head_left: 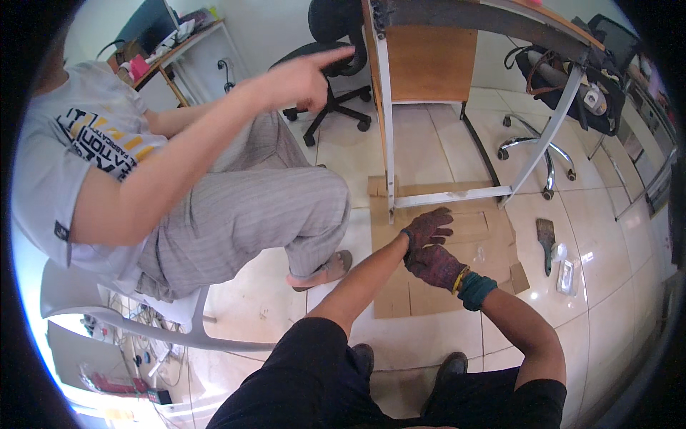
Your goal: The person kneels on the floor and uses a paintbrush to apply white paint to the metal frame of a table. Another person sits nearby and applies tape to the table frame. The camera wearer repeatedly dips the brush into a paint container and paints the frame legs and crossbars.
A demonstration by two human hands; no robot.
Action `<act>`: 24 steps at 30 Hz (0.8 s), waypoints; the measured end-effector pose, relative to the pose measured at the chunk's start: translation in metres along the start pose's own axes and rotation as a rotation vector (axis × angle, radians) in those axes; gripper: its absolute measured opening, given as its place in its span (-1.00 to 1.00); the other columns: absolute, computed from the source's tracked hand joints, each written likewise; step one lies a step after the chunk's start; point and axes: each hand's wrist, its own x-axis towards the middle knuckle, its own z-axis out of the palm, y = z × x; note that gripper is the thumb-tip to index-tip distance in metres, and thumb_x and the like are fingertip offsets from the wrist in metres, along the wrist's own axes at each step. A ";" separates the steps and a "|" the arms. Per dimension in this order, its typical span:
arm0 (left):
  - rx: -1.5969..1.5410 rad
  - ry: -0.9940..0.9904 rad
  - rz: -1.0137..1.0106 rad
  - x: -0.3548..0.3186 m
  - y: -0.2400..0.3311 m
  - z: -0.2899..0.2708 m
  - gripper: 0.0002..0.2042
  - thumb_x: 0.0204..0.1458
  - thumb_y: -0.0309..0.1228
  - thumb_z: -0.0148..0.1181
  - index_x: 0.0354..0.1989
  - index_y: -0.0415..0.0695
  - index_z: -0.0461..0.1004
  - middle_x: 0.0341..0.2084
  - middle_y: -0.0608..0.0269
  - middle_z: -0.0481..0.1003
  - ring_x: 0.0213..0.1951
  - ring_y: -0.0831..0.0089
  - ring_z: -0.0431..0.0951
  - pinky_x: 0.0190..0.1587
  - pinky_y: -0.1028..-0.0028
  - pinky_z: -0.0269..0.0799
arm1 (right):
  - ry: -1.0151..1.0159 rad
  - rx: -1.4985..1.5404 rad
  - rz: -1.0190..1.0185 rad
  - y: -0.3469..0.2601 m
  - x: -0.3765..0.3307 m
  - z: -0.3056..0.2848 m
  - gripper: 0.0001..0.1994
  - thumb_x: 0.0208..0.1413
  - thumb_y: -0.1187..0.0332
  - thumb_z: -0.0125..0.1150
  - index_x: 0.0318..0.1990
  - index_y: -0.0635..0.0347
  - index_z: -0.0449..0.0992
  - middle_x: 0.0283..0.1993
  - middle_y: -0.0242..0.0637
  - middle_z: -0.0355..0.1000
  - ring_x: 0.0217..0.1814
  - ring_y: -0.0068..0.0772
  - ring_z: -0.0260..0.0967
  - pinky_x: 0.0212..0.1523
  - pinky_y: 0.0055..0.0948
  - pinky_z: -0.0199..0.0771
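Note:
Both my hands wear dark red knitted work gloves. My left hand [430, 227] reaches over a flat sheet of cardboard [393, 286], its fingers stretched out and apart. Just below it, my right hand [437, 267] is closed at the left wrist, its fingers on the cuff of the left glove; the fingertips are partly hidden. A yellow edge and a green band [476, 291] circle my right wrist. Beyond my hands stands a table with a white metal frame [450, 196], its lower bar above the cardboard.
A paintbrush [547, 247] and a small clear container [566, 277] lie on the tiles at right. At left, a person [236, 207] sits on a grey plastic chair [143, 325], pointing across. Wheeled chairs [332, 86] stand behind; cables [161, 322] lie at lower left.

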 end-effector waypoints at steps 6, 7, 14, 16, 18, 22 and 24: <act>0.197 0.053 -0.253 -0.016 0.018 0.014 -0.23 0.03 0.30 -0.45 0.06 -0.10 0.37 0.04 0.13 0.36 0.06 0.25 0.33 0.14 0.24 0.17 | 0.175 0.173 -0.076 0.003 0.001 0.011 -0.82 0.02 0.32 0.08 -0.32 0.23 0.48 -0.33 -0.07 0.46 -0.26 -0.05 0.41 -0.19 -0.19 0.38; 0.328 0.009 -0.238 -0.016 0.019 0.011 -0.14 -0.02 0.36 -0.56 -0.03 -0.16 0.43 -0.02 0.10 0.41 0.03 0.21 0.35 0.15 0.24 0.16 | 0.140 0.183 -0.080 0.002 0.003 0.009 -0.82 0.02 0.32 0.08 -0.32 0.24 0.48 -0.33 -0.07 0.46 -0.26 -0.05 0.41 -0.19 -0.19 0.39; 0.507 0.031 -0.274 -0.015 0.022 0.002 0.10 -0.18 0.45 -0.88 -0.34 -0.26 0.58 -0.19 0.08 0.51 0.02 0.31 0.36 0.21 0.34 0.02 | 0.032 0.172 0.014 -0.023 0.010 -0.029 -0.82 0.02 0.33 0.07 -0.32 0.25 0.48 -0.34 -0.07 0.46 -0.28 -0.06 0.41 -0.21 -0.18 0.39; 0.466 0.012 -0.364 -0.006 0.022 -0.001 0.09 -0.16 0.44 -0.90 -0.34 -0.23 0.58 -0.19 0.10 0.51 -0.01 0.30 0.37 0.22 0.37 0.01 | 0.101 0.084 -0.084 -0.015 0.009 -0.021 -0.82 0.02 0.33 0.06 -0.32 0.25 0.48 -0.34 -0.06 0.46 -0.28 -0.07 0.42 -0.22 -0.18 0.40; 0.511 -0.008 -0.331 -0.001 0.020 -0.001 0.08 -0.16 0.43 -0.91 -0.32 -0.19 0.58 -0.19 0.11 0.51 -0.04 0.29 0.38 0.22 0.38 0.01 | 0.069 0.106 -0.057 -0.009 0.008 -0.016 -0.83 0.02 0.33 0.05 -0.32 0.23 0.48 -0.35 -0.07 0.46 -0.29 -0.08 0.42 -0.24 -0.19 0.40; 0.692 -0.013 -0.223 -0.003 0.019 -0.002 0.05 -0.16 0.43 -0.90 -0.15 -0.07 0.54 0.02 0.06 0.36 0.13 0.22 0.21 0.28 0.32 -0.14 | 0.009 0.168 -0.037 -0.005 0.008 -0.010 -0.84 0.03 0.33 0.02 -0.34 0.18 0.48 -0.35 -0.10 0.46 -0.32 -0.07 0.43 -0.27 -0.20 0.42; 0.736 -0.003 -0.258 0.004 0.016 -0.005 0.04 -0.15 0.42 -0.90 -0.07 -0.05 0.51 0.13 0.04 0.28 0.23 0.20 0.11 0.31 0.30 -0.22 | -0.029 0.196 -0.002 -0.006 0.008 -0.011 -0.85 0.02 0.33 0.04 -0.33 0.17 0.48 -0.35 -0.12 0.47 -0.33 -0.06 0.43 -0.28 -0.19 0.43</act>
